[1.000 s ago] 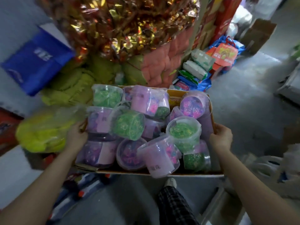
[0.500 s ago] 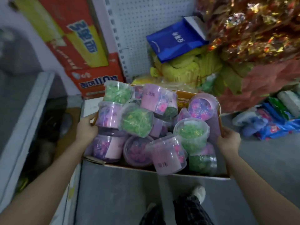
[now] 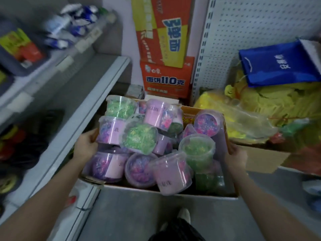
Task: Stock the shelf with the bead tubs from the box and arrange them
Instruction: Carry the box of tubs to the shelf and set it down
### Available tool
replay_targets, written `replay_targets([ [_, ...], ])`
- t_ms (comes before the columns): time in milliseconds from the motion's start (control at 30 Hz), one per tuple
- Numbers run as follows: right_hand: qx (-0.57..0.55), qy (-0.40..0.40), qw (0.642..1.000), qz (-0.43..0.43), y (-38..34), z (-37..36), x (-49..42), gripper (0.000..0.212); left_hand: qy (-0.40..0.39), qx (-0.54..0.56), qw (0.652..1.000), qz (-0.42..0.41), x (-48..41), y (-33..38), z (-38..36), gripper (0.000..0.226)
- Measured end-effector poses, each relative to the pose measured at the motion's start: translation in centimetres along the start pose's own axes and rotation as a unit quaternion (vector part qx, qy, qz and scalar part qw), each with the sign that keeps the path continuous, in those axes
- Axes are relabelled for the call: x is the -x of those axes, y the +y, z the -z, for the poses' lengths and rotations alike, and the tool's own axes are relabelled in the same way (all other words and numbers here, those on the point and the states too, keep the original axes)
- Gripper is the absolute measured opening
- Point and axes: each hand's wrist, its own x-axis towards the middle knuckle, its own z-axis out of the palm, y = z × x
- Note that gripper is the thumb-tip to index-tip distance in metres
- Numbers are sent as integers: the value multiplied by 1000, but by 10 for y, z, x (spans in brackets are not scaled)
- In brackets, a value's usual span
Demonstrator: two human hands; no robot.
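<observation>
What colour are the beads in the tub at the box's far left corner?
Green; that tub in the box shows best in the head view.

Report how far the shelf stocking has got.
Done: nothing shows as stocked on the shelf. In hand: left hand and right hand grip the sides of the box, holding it beside the shelf. Left: all the bead tubs, piled in the box, need shelving and arranging.
</observation>
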Motion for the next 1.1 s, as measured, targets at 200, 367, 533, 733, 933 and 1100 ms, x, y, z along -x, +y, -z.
replay_targets([
  [200, 13, -51, 997, 57, -44, -45, -39, 19, 54, 9, 997, 55, -9, -27, 22, 40],
  [367, 23, -63, 995, 74, -83, -82, -58, 18, 77, 4, 993, 94, -48, -45, 39, 48],
  [533, 20, -35, 997, 61, -113, -129, -73, 18, 51, 36, 994, 89, -115, -50, 47, 46],
  [733, 7, 18, 1000, 13, -160, -183, -93, 32, 15, 21, 998, 59, -241, -55, 49, 40],
  [933, 0, 54, 998, -43, -191, -222, -115, 35, -14, -2, 1000, 16, -338, -46, 36, 36],
  [1100, 12, 62, 997, -54, -197, -243, -152, 34, -48, 36, 998, 11, -395, -52, 2, 45],
])
